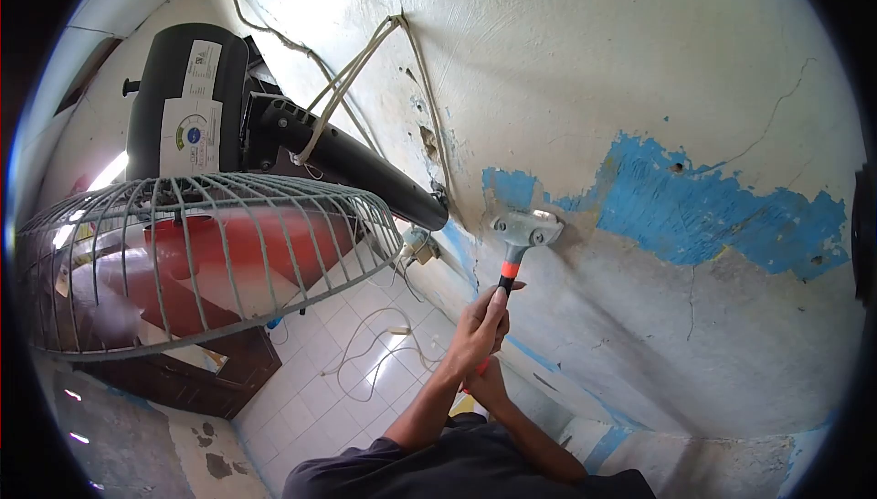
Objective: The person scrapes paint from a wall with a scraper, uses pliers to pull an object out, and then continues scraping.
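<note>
A long-handled wall scraper with a wide metal head and a black and orange handle is pressed to the wall, or very close to it. Its head lies beside a patch of blue paint with ragged edges. My left hand is wrapped round the upper handle, just below the orange band. Lower down, my right hand is closed on the handle's end, partly hidden behind my left wrist.
A caged fan with red blades sticks out from the wall on the left, on a black arm. Cables hang from a wall hook. A cord lies on the tiled floor. Brown wooden furniture stands below the fan.
</note>
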### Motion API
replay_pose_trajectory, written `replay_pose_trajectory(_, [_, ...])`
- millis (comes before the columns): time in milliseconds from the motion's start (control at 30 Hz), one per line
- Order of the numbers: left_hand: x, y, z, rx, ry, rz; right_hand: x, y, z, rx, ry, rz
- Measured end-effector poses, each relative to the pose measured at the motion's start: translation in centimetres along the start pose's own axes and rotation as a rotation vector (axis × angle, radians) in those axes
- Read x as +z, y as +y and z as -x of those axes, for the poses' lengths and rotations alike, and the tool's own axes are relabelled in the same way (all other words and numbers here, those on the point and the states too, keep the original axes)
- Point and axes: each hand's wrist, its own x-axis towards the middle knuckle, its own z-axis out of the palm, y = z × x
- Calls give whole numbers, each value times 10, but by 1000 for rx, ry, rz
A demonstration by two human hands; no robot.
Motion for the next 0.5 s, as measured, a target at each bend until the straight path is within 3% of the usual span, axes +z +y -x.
replay_pose_trajectory(133, [-7,-19,7,-87,24,-42,5,10,1,58,-13,-3])
replay_pose_trajectory(233, [-3,-1,-3,-13,43,-15,0,-15,-12,-20,10,17])
replay_pose_trajectory(367, [-14,-18,2,-83,50,-49,10,20,-4,80,-11,-50])
replay_pose_trajectory(500, [-9,-8,-9,7,96,-76,3,7,-20,-62,32,24])
